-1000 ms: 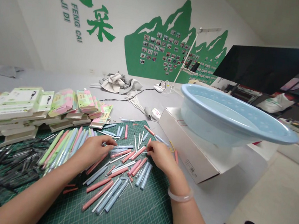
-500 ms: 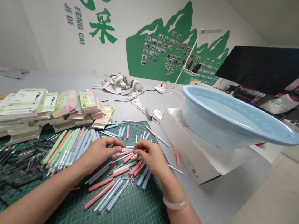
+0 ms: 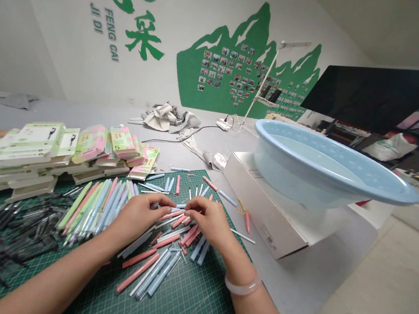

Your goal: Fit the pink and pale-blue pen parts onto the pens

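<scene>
From afar I'm seeing left hand and right hand, apart a second ago, nearly meeting above pen barrels lying inside the cutting mat's right edge, apparently working jointly, pinched contents unclear.

Coral-pink plastic tubes, light-blue plastic tubes, thin white rods: loose, mostly slanted, scattered on green gridded mat.

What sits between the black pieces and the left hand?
A row of pastel pens lies between the black pieces and the left hand, seen in the head view.
</scene>
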`<state>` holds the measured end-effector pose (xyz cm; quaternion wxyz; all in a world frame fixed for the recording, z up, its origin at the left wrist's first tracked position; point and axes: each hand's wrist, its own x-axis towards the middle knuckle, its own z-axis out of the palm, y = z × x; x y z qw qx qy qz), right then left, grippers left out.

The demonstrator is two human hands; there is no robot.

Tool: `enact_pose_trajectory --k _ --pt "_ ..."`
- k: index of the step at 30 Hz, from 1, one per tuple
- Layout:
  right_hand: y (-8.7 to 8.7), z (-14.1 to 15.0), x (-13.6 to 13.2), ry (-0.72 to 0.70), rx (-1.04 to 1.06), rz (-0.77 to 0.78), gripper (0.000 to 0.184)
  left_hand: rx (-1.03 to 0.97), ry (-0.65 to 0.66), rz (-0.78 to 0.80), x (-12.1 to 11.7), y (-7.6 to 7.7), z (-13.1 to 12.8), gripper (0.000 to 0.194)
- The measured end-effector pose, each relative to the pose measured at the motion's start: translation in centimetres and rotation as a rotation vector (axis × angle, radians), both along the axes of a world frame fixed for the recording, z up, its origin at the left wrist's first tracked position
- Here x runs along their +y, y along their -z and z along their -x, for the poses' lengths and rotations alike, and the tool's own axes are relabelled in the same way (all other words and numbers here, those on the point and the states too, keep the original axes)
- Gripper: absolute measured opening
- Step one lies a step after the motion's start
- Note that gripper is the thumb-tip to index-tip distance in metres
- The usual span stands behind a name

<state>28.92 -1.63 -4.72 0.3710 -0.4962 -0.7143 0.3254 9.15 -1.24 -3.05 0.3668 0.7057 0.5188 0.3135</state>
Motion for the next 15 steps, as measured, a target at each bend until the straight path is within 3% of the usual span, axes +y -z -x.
enact_pose_trajectory --k 2,7,9,13,15 --pt "0.4 0.4 0.0 0.0 0.097 0.046 0.005 0.019 0.022 -0.031 -0.2 0.0 -0.1 0.02" --pt "1.0 1.9 -0.3 -0.109 0.559 0.307 0.03 0.002 0.047 -0.091 -0.3 0.1 -0.2 0.019" --pt "0.9 2.2 -0.4 -0.126 0.637 0.341 0.029 -0.055 0.044 -0.095 -0.2 0.3 -0.3 0.022" --pt "0.5 2.3 -0.6 -0.069 0.721 0.357 0.021 -0.216 0.062 0.016 -0.1 0.6 -0.3 0.04" --pt "0.5 2.2 -0.5 -0.051 0.74 0.356 0.02 -0.319 0.074 0.123 0.0 0.6 -0.3 0.037"
